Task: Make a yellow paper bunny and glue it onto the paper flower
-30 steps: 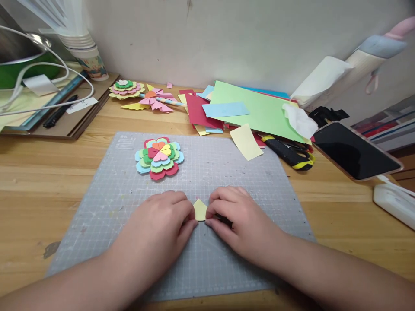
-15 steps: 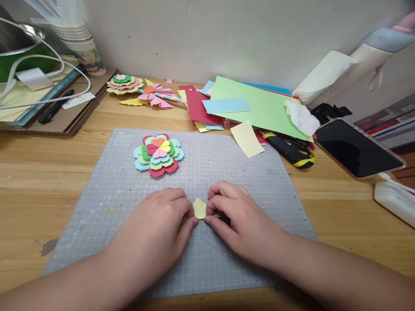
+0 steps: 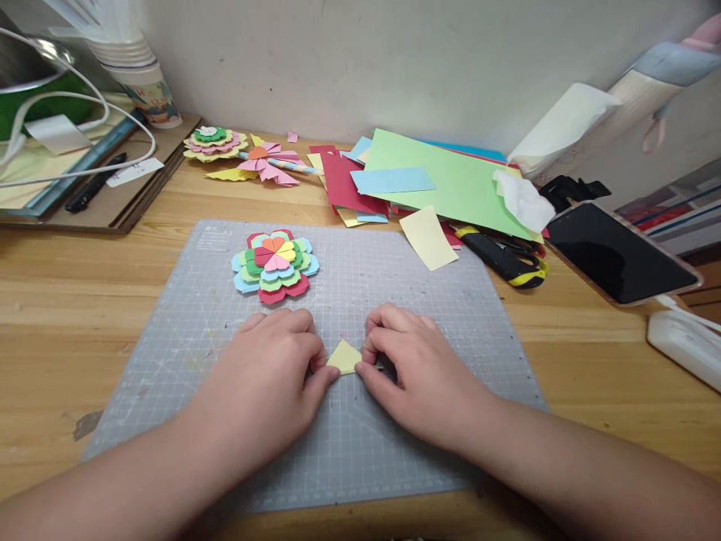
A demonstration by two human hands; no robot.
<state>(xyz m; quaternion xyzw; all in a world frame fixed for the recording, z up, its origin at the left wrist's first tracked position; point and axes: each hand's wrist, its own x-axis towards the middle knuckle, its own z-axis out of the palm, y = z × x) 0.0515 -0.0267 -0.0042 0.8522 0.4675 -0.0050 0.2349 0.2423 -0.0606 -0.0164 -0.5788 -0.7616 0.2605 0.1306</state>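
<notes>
A small folded yellow paper piece (image 3: pixel 344 358) lies on the grey cutting mat (image 3: pixel 428 315), pinched from both sides. My left hand (image 3: pixel 270 376) grips its left edge with curled fingers and thumb. My right hand (image 3: pixel 408 364) holds the right edge the same way. Both hands rest on the mat near its middle. A layered multicoloured paper flower (image 3: pixel 275 265) lies on the mat just beyond my left hand.
Loose coloured paper sheets (image 3: pixel 428 184) pile up at the back, with black and yellow scissors (image 3: pixel 504 259) and a phone (image 3: pixel 616 252) to the right. Two more paper flowers (image 3: pixel 236 150) lie far left, near a stack of paper cups (image 3: pixel 143 75) and white cables (image 3: pixel 73 128).
The yellow piece has been tilted and pressed flatter between the fingers. Both hands have shifted slightly away from me on the mat.
</notes>
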